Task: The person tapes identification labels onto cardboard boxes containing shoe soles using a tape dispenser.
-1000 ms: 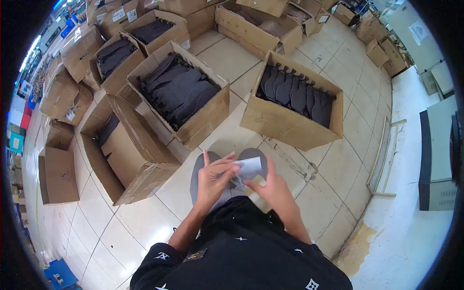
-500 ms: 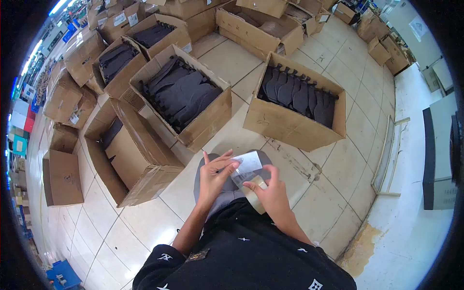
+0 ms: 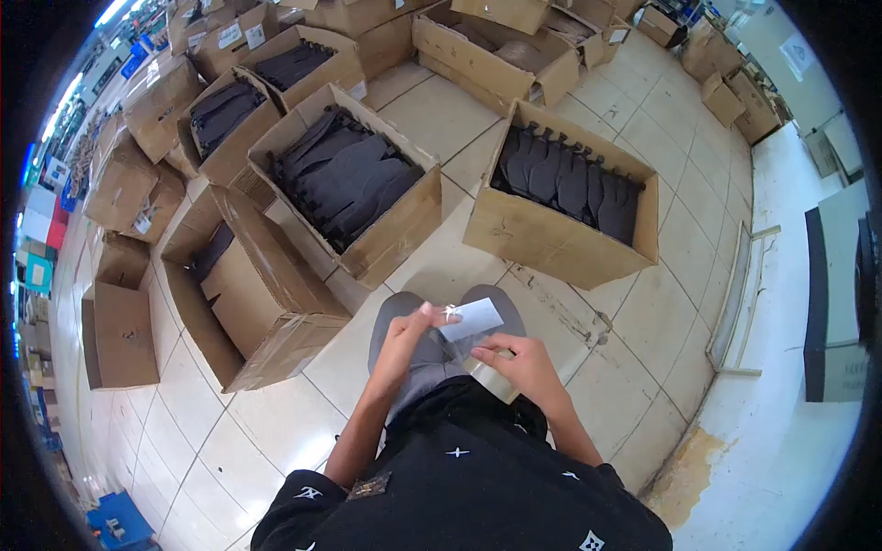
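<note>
Over my lap, a white paper slip (image 3: 474,319) lies against a strip of clear film, which reaches down to a yellowish piece like a roll of clear packing tape (image 3: 493,382). My left hand (image 3: 411,336) is closed, its thumb and forefinger pinched at the slip's left edge. Lower and to the right, my right hand (image 3: 527,365) has its fingers curled and pinched at the film, just above the yellowish piece. Its palm hides part of that piece.
Ahead stand open cardboard boxes packed with dark flat pieces, one at the right (image 3: 560,234) and one at the centre (image 3: 390,243). A box with open flaps (image 3: 285,344) is on my left. A white wall (image 3: 781,303) runs along the right.
My left hand's fingers have drawn in from spread to pinched at the slip. The right hand's raised forefinger has curled down. The slip shows more fully.
</note>
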The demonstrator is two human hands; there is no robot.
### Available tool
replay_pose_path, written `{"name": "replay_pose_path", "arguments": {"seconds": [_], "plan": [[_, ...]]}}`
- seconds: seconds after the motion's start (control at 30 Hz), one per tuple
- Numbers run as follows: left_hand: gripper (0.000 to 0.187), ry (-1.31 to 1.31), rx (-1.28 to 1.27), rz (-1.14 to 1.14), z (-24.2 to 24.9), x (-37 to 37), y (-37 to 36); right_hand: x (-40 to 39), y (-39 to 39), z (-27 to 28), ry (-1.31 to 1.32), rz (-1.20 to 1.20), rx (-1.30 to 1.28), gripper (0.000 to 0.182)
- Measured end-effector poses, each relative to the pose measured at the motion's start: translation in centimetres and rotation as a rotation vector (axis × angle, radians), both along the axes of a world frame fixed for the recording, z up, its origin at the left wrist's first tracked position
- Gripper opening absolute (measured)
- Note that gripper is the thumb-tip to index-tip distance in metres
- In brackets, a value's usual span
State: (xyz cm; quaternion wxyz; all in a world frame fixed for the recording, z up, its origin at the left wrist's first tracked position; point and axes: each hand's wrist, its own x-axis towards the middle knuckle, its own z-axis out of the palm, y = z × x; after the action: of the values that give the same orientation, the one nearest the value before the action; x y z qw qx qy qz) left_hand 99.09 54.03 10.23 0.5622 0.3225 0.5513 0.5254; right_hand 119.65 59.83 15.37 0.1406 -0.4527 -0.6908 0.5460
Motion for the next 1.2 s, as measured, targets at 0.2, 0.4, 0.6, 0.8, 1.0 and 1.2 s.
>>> {"name": "replay_pose_path", "arguments": {"seconds": [0.2, 0.4, 0.6, 0.8, 1.0, 1.2], "plan": [[0.047, -0.153, -0.074, 0.084, -6.9, 0.4, -0.1, 0.0, -0.1, 1.3, 0.018, 0.149, 0.117, 0.022], [0.037, -0.226, 0.042, 0.363, -7.7, -0.2, 1.0, 0.5, -0.3, 3.8, 0.095, 0.217, 0.066, 0.02], [0.035, -0.081, 0.126, 0.031, -8.8, 3.3, 1.3, -1.3, 1.3, 5.3, 0.062, 0.435, 0.182, 0.021], [0.027, -0.076, 0.149, -0.292, -3.2, 3.7, 1.0, -1.9, 2.2, 5.3, 0.116, 0.512, 0.16, 0.024], [0.057, -0.383, 0.084, -0.225, -2.6, 2.5, -0.2, -1.5, 2.7, 6.0, 0.083, 0.511, 0.14, 0.026], [0.043, 0.169, 0.292, -0.275, 0.0, -0.1, -1.2, -1.4, 2.6, 6.2, -0.035, 0.454, 0.067, 0.027]]}}
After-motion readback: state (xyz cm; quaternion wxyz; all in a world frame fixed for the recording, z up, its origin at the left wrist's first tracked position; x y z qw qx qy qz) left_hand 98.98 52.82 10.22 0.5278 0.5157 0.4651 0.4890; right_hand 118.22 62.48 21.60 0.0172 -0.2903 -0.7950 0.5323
